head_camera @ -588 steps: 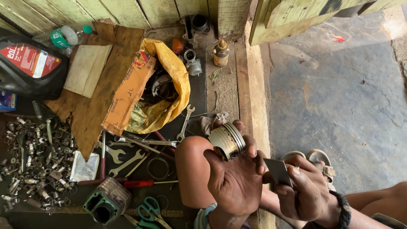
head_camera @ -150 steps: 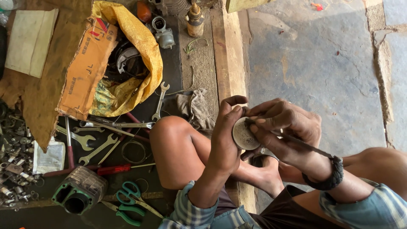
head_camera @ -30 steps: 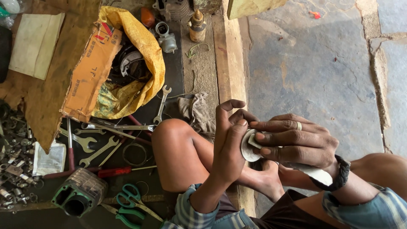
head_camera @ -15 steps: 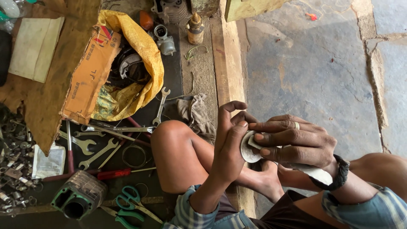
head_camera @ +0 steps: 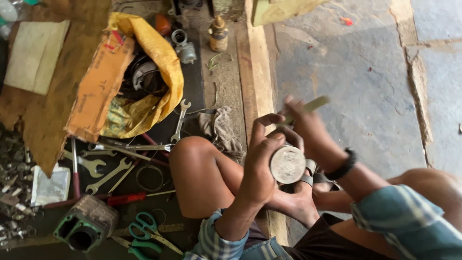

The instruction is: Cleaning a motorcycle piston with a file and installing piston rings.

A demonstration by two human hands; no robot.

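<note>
Head view: your left hand (head_camera: 260,168) has its grip clenched around a round metal piston (head_camera: 287,164), flat crown facing the camera, held above your crossed legs between your bare knee (head_camera: 192,163) and your foot. Your right hand (head_camera: 308,127) sits just above and behind the piston, blurred, its grip closed on a thin flat strip-like tool (head_camera: 308,107) that sticks up and to the right; you can't tell whether the tool tip touches the piston. A dark watch band (head_camera: 345,164) is on your right wrist, and a checked blue sleeve (head_camera: 399,216) is at lower right. On the floor left of your knee: several open-end spanners (head_camera: 108,174), one more spanner (head_camera: 179,120) leaning up toward a yellow sack (head_camera: 159,62) with an orange carton (head_camera: 96,86) beside it, a red-handled screwdriver (head_camera: 127,198), green-handled scissors (head_camera: 144,230), and a green-edged engine cylinder block (head_camera: 84,226) at lower left. A grey rag (head_camera: 221,127) lies just beyond your knee. A small bottle (head_camera: 218,34) stands near the top, and a heap of small metal parts (head_camera: 14,192) lies at the far left edge. Bare concrete floor (head_camera: 356,72) on the right.
</note>
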